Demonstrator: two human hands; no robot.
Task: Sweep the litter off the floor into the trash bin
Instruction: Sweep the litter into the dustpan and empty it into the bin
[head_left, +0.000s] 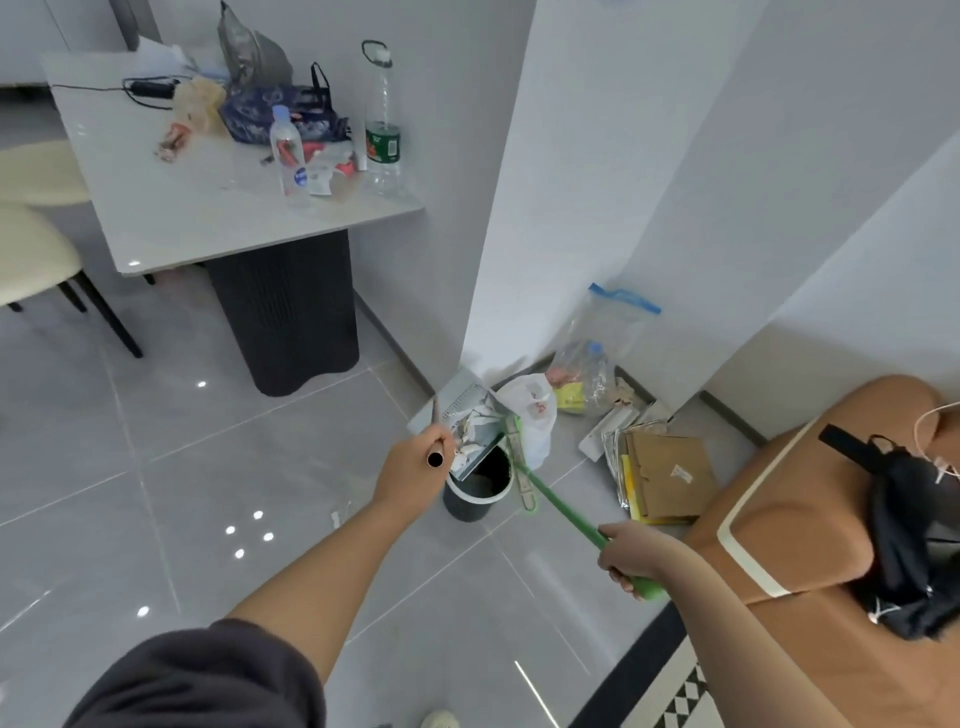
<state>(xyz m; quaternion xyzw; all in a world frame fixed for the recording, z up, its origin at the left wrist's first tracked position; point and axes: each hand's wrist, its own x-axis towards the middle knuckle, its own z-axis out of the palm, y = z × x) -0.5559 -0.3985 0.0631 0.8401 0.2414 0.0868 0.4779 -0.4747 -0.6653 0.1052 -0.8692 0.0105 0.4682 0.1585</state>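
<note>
Left hand fisted around the thin brown dustpan handle, tilting the flat grey ribbed dustpan, with crumpled white paper litter in it, over the round dark trash bin. Right hand closed on the smooth green broom stick, its head at the bin's right rim. Just beside the bin: white plastic bag, clear zip bag, flat cardboard; tan sofa at right, glossy grey tile floor.
</note>
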